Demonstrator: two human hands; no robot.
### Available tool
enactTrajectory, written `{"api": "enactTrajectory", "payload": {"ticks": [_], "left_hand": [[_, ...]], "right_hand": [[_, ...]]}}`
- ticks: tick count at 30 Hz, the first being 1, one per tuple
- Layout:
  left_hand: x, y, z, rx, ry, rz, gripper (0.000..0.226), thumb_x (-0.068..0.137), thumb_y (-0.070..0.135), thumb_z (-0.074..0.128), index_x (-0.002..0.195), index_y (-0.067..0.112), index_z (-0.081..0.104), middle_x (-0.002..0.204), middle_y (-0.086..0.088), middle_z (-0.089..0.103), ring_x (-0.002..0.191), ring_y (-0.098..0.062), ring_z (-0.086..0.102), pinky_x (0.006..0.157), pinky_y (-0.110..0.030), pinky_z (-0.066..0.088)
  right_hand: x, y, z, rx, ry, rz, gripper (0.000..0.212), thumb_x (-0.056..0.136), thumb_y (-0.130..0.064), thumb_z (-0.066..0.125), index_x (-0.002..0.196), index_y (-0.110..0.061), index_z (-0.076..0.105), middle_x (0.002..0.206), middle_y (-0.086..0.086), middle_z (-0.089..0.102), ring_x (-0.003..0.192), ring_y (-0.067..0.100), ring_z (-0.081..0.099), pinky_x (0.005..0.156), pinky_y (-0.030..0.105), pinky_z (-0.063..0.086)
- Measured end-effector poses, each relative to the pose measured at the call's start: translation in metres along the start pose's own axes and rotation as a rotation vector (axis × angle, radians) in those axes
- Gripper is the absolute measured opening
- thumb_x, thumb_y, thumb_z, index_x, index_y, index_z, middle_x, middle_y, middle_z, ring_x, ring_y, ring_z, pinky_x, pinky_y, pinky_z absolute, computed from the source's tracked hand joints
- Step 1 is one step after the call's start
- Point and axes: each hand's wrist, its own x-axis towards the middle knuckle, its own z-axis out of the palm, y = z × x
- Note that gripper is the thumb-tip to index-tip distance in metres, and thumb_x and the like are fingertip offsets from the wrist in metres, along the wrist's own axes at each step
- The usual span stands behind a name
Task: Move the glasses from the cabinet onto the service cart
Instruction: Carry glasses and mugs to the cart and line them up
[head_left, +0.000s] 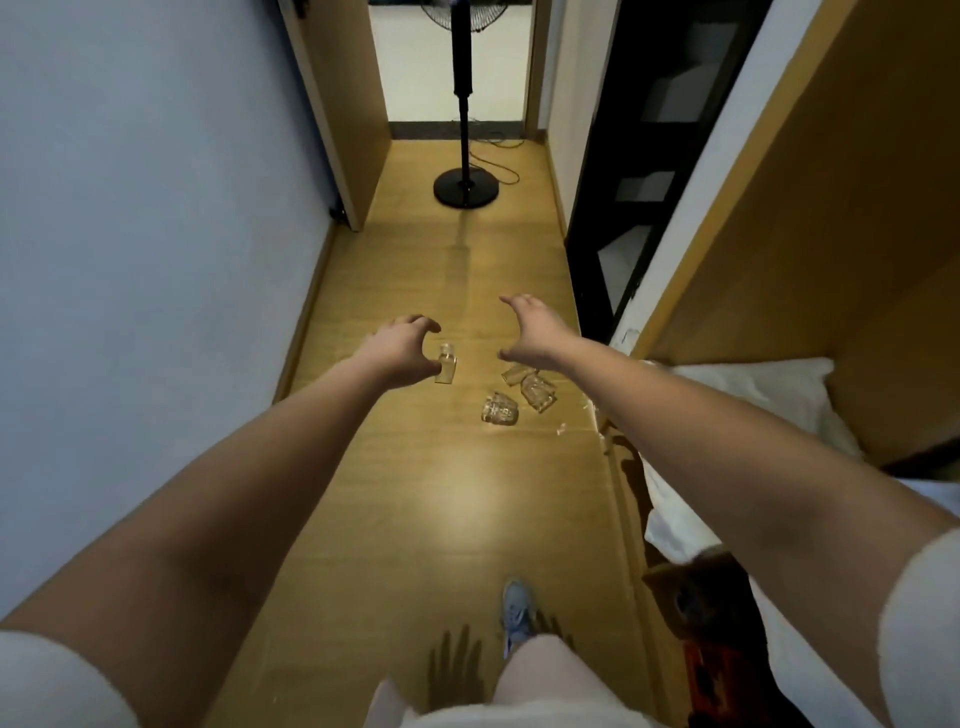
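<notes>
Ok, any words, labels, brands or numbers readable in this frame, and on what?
No readable text anywhere in the frame.
The glasses show no print.
The shoe shows no legible logo.
The red item at lower right is too blurred to tell.

On the floor (457, 493) mid-frame, one glass (445, 364) sits just right of the left hand (402, 348), three more glasses (537, 392) cluster below the right hand (535, 327), a fan (466, 187) stands behind them at top centre, and a bed (753, 384) lies at right.
</notes>
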Motion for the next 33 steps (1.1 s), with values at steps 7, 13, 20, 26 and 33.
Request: {"api": "enactTrajectory", "payload": {"ticks": [7,13,20,26,33], "left_hand": [[0.124,0.003,0.02,-0.015,-0.101,-0.039,0.062,0.085,0.033,0.065,0.14,0.024,0.039,0.148,-0.001,0.038,0.13,-0.025,0.042,0.106,-0.043,0.038],[0.236,-0.021,0.047,-0.036,-0.231,-0.054,0.066,0.083,0.032,0.066,0.142,0.022,0.037,0.151,0.0,0.034,0.134,-0.024,0.038,0.107,-0.044,0.036],[0.404,-0.058,0.041,-0.048,-0.29,-0.005,0.068,0.082,0.029,0.066,0.142,0.022,0.035,0.149,-0.001,0.037,0.134,-0.023,0.038,0.107,-0.04,0.036],[0.541,-0.089,0.046,-0.058,-0.366,0.011,0.066,0.083,0.026,0.064,0.142,0.022,0.036,0.147,-0.004,0.04,0.133,-0.024,0.038,0.108,-0.042,0.034],[0.639,-0.103,0.143,-0.084,-0.42,0.001,0.067,0.082,0.027,0.066,0.142,0.024,0.036,0.149,0.0,0.037,0.137,-0.022,0.034,0.11,-0.041,0.031]], "right_hand": [[0.131,0.061,-0.022,-0.03,-0.103,0.026,0.084,0.082,-0.023,0.073,0.149,-0.017,0.024,0.154,0.008,0.028,0.14,0.026,0.029,0.113,0.035,0.029],[0.23,0.097,0.011,-0.021,-0.242,0.035,0.085,0.081,-0.022,0.073,0.15,-0.021,0.023,0.157,0.008,0.021,0.144,0.025,0.022,0.115,0.035,0.023],[0.384,0.116,0.022,0.022,-0.258,0.103,0.082,0.083,-0.022,0.071,0.149,-0.019,0.024,0.156,0.006,0.023,0.144,0.023,0.022,0.115,0.031,0.021],[0.504,0.14,0.033,0.013,-0.276,0.117,0.075,0.086,-0.021,0.066,0.149,-0.021,0.025,0.156,0.005,0.026,0.143,0.023,0.024,0.116,0.033,0.023],[0.588,0.208,0.112,0.049,-0.333,0.129,0.075,0.085,-0.018,0.067,0.148,-0.022,0.027,0.153,0.0,0.03,0.141,0.02,0.027,0.111,0.035,0.031]]}}
